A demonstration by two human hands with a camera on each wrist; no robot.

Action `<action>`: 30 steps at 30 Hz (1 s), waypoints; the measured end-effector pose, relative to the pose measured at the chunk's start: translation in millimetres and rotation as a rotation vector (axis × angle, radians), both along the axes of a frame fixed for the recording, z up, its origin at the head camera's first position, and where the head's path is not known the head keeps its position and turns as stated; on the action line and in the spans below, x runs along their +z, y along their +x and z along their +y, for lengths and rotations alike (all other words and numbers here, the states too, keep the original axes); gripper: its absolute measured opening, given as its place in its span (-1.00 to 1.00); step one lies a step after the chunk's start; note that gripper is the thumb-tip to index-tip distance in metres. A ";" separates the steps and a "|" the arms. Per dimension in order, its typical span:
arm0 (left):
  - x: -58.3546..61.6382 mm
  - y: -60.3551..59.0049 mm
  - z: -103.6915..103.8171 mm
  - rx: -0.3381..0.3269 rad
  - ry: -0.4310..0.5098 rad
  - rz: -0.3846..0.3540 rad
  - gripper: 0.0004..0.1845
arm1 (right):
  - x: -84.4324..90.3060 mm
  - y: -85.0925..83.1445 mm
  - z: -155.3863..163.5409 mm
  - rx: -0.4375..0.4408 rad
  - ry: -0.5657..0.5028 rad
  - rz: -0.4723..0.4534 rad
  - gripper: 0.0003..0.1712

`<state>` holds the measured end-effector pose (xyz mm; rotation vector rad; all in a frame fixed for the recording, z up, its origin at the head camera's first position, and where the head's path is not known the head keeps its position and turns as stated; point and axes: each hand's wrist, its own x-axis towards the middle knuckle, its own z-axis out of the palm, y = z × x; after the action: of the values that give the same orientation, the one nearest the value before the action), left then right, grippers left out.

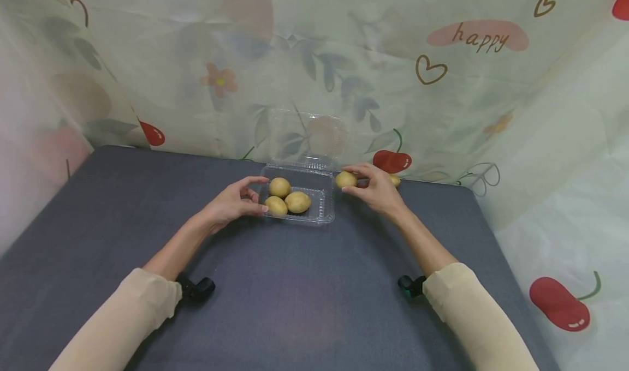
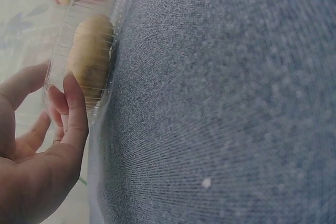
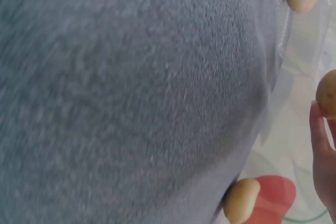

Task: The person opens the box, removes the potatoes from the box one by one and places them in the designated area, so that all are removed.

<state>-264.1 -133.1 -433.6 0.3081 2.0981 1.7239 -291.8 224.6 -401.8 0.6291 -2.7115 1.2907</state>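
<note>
A clear plastic clamshell box [image 1: 321, 207] lies open on the table, its lid [image 1: 307, 136] raised at the back. Inside it are three potatoes [image 1: 297, 202], grouped toward the left. My left hand [image 1: 231, 203] holds the box's left end, thumb at the front and forefinger at the back; in the left wrist view the fingertips [image 2: 73, 85] press its wall. Just past the box's right rim, my right hand [image 1: 375, 190] pinches another potato [image 1: 346, 180] between thumb and fingers. In the right wrist view this potato [image 3: 328, 95] is above the table.
One more potato [image 1: 394, 180] lies near the table's back edge, partly behind my right hand; the right wrist view shows this loose potato [image 3: 241, 200] clearly. Behind the dark grey table [image 1: 295, 294] hangs a printed curtain [image 1: 314, 60], close to the raised lid.
</note>
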 end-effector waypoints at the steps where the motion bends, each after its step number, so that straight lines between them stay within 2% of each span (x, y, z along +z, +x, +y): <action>1: -0.1 -0.1 0.0 0.000 0.004 -0.004 -0.17 | 0.2 -0.1 1.7 -0.002 -0.003 0.000 -0.44; 10: -0.3 0.4 0.1 0.003 0.004 -0.010 -0.18 | 3.9 0.2 20.8 -0.047 0.018 -0.003 -0.41; 16: -0.4 0.1 0.5 0.006 0.007 -0.010 -0.19 | 7.9 1.3 33.0 -0.094 0.045 -0.050 -0.40; 30: 3.3 1.2 3.5 0.027 0.004 -0.025 -0.21 | 6.9 0.0 57.9 -0.124 0.051 -0.052 -0.36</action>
<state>-262.9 -129.6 -430.3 0.2586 2.0910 1.7384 -291.9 282.5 -394.9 0.4293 -2.7829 1.2285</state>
